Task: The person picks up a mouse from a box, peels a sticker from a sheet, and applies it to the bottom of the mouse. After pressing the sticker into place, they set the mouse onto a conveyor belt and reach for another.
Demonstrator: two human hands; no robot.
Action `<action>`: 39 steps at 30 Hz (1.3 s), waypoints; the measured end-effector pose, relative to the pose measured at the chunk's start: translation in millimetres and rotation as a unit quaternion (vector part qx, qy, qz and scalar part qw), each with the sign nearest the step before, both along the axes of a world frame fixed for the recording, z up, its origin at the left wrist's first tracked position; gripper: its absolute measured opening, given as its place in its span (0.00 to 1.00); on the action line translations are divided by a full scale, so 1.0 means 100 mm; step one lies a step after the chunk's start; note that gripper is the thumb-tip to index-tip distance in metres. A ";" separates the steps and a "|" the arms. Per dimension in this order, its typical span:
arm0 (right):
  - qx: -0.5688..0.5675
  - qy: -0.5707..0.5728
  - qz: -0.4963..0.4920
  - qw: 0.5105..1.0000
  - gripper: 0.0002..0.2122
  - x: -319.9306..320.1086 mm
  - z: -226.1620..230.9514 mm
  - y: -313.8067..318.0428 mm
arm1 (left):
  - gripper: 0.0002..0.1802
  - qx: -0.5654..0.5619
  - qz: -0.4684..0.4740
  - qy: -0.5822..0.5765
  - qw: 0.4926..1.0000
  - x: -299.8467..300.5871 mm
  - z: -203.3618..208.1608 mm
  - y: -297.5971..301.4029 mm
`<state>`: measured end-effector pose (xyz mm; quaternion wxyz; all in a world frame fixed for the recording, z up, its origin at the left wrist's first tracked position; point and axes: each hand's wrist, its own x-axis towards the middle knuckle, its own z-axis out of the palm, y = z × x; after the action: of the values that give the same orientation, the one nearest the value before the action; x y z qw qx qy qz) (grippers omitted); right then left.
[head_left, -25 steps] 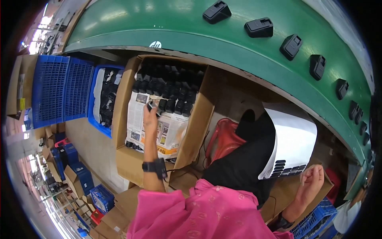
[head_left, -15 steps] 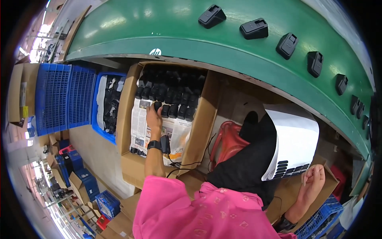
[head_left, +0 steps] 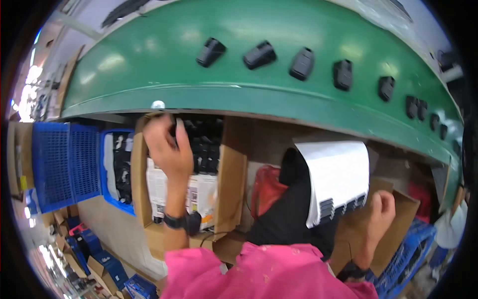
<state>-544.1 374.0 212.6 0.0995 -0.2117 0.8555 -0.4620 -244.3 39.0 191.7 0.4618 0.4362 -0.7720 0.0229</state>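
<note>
My left hand (head_left: 167, 149), blurred by motion, is raised over a cardboard box (head_left: 232, 182) close to the green bench's edge. Its thumb stands apart from the fingers; whether the dark patch between them is held or lies behind is unclear. Rows of black charger-like units (head_left: 200, 144) fill the box's far part, on newspaper (head_left: 201, 192). At the right, my right hand (head_left: 382, 212) is raised with fingers curled together; anything inside them is hidden. Beside it hangs a white sheet (head_left: 338, 167) bearing black strips (head_left: 326, 209) along its lower edge, over my dark-clothed leg.
A row of black units (head_left: 302, 64) stands spaced along the green bench (head_left: 174, 65). Left of the box are a blue bin (head_left: 118, 202) of dark parts and blue crates (head_left: 52, 162). A red stool (head_left: 267, 189) and a cable (head_left: 221, 233) lie nearby.
My left hand has lifted from the front row of units toward the bench edge. The view has shifted, showing more bench. My right hand stays beside the sheet, fingers curled.
</note>
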 end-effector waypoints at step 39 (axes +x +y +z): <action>0.099 0.224 0.046 0.968 0.12 0.44 -0.29 -0.06 | 0.29 0.720 -0.372 0.286 0.512 -1.80 -0.06 1.90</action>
<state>-499.7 368.4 183.7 -0.0534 -0.3383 0.8867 -0.3106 -424.4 228.9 185.6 0.1520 0.2750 -0.4414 -0.8405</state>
